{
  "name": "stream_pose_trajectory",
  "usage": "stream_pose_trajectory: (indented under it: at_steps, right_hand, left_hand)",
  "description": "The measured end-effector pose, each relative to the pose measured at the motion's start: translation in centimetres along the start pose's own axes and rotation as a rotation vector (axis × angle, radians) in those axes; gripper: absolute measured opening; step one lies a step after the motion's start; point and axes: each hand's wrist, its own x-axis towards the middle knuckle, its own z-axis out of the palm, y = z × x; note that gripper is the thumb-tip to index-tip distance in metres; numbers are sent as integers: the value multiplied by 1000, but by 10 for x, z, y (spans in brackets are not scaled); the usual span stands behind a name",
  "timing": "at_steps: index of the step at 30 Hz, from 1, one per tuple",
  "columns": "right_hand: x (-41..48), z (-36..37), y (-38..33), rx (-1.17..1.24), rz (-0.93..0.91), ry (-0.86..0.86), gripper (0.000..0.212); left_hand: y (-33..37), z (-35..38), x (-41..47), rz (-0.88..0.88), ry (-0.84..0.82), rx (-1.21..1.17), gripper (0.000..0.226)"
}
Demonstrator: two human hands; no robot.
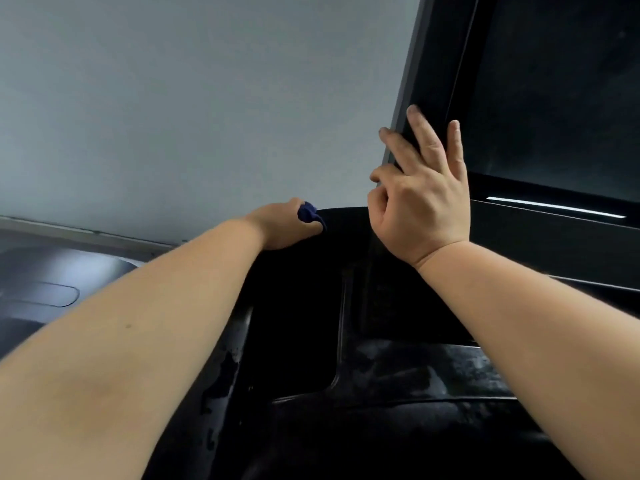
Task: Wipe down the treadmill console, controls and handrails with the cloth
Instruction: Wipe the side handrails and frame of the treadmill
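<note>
Small dark blue cloth (pixel 308 212), bunched up and mostly hidden inside the left hand (pixel 287 225), only a crumpled corner showing past the knuckles. Fingers of that hand curled tight round it, pressing it onto the far top rim of the glossy black plastic treadmill console (pixel 304 306). Bare left forearm reaching in from the lower left, across the console's left edge.

Nearer the camera, on the console's flat lower ledge, pale wet smears (pixel 433 368), plus a scatter of droplets down the left side.

To the right and a little higher, the right hand (pixel 420 199), seen from the back, holding nothing. Fingers straight and spread, fingertips (pixel 414 114) resting against the grey left frame (pixel 410 64) of the large dark display screen (pixel 554 98) above the console; thumb bent in at the side. Bare right forearm reaching in from the lower right.

Just below the screen, a thin white strip of light (pixel 556 206) on a black panel.

Behind everything, a plain pale grey wall (pixel 173 98). At the far left, partly in view, a rounded dark grey glossy surface (pixel 52 282), well apart from both hands.
</note>
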Motion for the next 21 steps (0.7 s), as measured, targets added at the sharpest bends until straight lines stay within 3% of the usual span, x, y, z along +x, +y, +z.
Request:
stream_pose_trajectory:
  at_steps: [5, 10, 14, 16, 21]
  right_hand:
    - [1, 0, -1, 5, -32, 2, 35]
    - [1, -2, -3, 21, -15, -17, 34]
    - [-2, -4, -1, 10, -43, -63, 36]
    - [-3, -4, -2, 9, -71, -84, 35]
    - [-6, -2, -2, 21, -85, -96, 36]
  left_hand:
    - [-24, 5, -41, -156, 143, 86, 27]
    - [-50, 21, -128, -412, 159, 263, 73]
    - [-28, 39, -165, -519, 205, 277, 55]
    - [-18, 36, -144, -511, 251, 230, 62]
    - [0, 42, -100, -217, 262, 371, 76]
